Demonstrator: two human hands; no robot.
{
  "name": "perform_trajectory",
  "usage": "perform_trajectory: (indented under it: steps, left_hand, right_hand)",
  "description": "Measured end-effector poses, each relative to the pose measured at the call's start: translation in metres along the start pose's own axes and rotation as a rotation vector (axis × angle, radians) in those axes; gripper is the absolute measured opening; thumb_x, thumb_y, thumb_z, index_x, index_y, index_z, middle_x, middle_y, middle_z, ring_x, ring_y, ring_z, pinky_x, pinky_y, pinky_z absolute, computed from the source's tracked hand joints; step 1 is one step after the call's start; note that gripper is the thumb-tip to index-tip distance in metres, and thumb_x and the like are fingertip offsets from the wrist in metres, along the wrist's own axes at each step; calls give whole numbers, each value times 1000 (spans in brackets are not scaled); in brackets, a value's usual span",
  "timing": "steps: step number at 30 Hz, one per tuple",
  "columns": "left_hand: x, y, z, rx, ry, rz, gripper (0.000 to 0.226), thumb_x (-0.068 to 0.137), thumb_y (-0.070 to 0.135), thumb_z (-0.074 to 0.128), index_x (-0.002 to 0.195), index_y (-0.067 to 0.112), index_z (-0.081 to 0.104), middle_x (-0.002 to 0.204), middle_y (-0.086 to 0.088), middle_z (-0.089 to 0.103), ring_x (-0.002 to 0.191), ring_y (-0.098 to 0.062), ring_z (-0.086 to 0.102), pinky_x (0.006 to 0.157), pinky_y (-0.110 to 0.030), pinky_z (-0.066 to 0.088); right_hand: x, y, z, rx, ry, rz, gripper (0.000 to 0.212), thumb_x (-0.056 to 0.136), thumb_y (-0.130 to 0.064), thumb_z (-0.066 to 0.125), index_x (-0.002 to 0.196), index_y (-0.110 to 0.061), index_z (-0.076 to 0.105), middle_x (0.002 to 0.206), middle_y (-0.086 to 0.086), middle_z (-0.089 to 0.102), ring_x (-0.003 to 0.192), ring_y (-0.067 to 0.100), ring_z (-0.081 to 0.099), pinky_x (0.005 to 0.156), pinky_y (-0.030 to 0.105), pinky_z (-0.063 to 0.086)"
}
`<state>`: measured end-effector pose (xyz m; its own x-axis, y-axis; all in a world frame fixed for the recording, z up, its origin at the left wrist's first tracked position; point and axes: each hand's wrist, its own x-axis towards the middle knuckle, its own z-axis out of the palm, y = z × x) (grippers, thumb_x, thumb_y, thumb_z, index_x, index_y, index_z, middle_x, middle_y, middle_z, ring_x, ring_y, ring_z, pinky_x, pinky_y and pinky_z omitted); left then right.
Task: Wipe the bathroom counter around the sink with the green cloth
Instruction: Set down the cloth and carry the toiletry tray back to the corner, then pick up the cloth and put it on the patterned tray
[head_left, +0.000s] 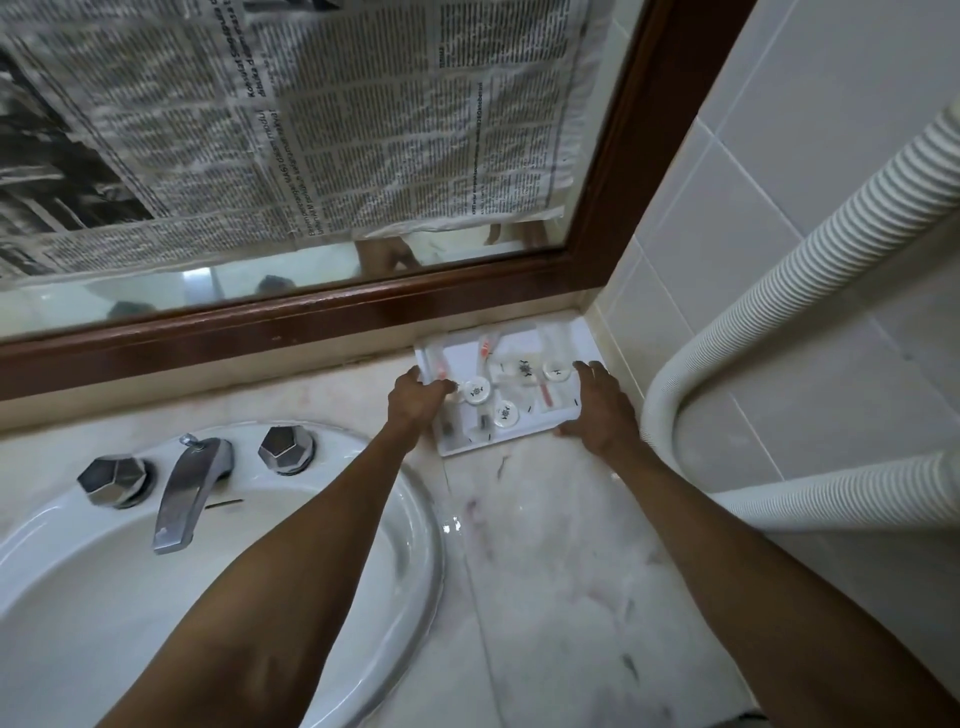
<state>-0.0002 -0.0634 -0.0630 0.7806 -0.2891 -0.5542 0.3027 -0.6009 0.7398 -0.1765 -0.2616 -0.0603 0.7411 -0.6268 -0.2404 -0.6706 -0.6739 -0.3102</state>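
The pale marble counter (561, 545) runs to the right of a white oval sink (291, 545). No green cloth is in view. A white tray (519, 434) of small toiletries sits in the back right corner of the counter, under the mirror. My left hand (418, 400) grips the tray's left edge, fingers curled over the rim. My right hand (600, 408) holds the tray's right front corner, fingers along its right side.
A chrome faucet (189, 488) with two faceted knobs stands at the back of the sink. A wood-framed mirror (332, 317) covered with newspaper rises behind. A white ribbed hose (727, 332) runs along the tiled right wall.
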Motion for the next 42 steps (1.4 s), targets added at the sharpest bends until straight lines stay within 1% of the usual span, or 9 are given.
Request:
perform_trajectory:
  steps: [4,7,10,12,16,21,27,37,42]
  left_hand:
    - [-9,1,-11,140,-40,61,79,93,34,66,156,8,28,157,-12,40,142,-31,41,114,-37,37]
    - [-32,0,-33,222,-33,165,68,96,31,62,155,14,34,147,-11,53,135,-29,50,107,-35,39]
    - [-56,-16,-70,174,6,263,49,95,28,63,142,19,53,120,-3,70,115,-25,64,90,-27,48]
    - [-74,-31,-103,149,72,310,37,94,26,62,131,22,60,105,4,73,99,-18,70,77,-16,48]
    - [-110,-73,-175,135,182,392,32,95,24,57,127,22,63,91,8,73,82,-10,71,86,-34,57]
    - [-148,-134,-268,109,343,391,29,99,30,56,126,26,64,95,9,70,74,-5,70,76,-33,59]
    - [-190,-221,-383,29,455,319,29,94,27,57,120,33,64,94,13,70,73,-10,71,78,-36,58]
    - [-237,-364,-550,68,589,173,27,93,26,59,119,26,66,88,12,67,73,-11,66,80,-38,56]
    - [-219,-409,-610,87,693,41,34,95,23,60,127,13,63,105,1,67,104,-26,65,84,-29,46]
  right_hand:
    - [-6,-11,3,2,-13,-2,99,67,-31,88,147,-17,32,157,8,25,142,29,30,109,44,33]
    - [-10,-38,5,195,-42,-51,94,62,-29,91,142,-16,42,150,8,36,136,27,39,107,39,37]
    - [-16,-84,13,403,-44,-155,72,65,-22,90,127,-10,56,132,8,54,119,22,54,92,24,40]
    - [-25,-124,17,483,-65,-208,56,72,-27,86,120,-15,61,122,3,60,106,20,60,84,25,43]
    - [-49,-211,27,532,-99,-368,42,80,-38,78,116,-22,63,117,-3,64,92,13,63,82,29,50]
    - [-89,-319,50,482,-158,-525,39,82,-46,73,115,-29,63,115,-7,65,91,8,64,78,31,54]
    - [-165,-439,103,476,-171,-636,29,87,-38,70,112,-24,64,97,-9,65,78,4,63,72,29,48]
    - [-275,-589,215,391,-314,-732,35,93,-43,61,122,-23,59,126,-7,61,95,13,64,89,36,50]
    - [-298,-643,260,311,-392,-750,39,92,-45,61,125,-24,57,130,-4,59,106,15,60,93,36,47]
